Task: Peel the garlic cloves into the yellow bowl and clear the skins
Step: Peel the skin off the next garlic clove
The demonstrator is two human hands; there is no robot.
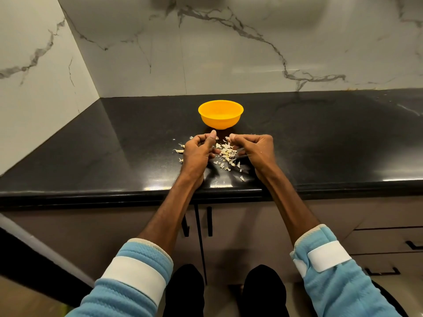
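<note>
Blue sleeves (128, 282) with white straps fill the bottom edge as a person works at a black countertop (114, 156). A few stray scraps (179, 151) lie at 9 o'clock of the left hand (198, 154), whose fingers curl inward with the thumb raised (whether it holds a clove cannot be told). Garlic skins (225, 154) lie heaped between the hands. At their 3 o'clock, the right hand (255, 149) curls likewise, anything in its grasp hidden. The yellow bowl (220, 122) stands at 12 o'clock, just beyond both hands.

Light blue quilted sleeves (109, 298) are worn, cream-edged; each is wrapped by a white band (134, 274) (strap-like); black clothing (185, 291) is seen below the countertop (91, 156).
</note>
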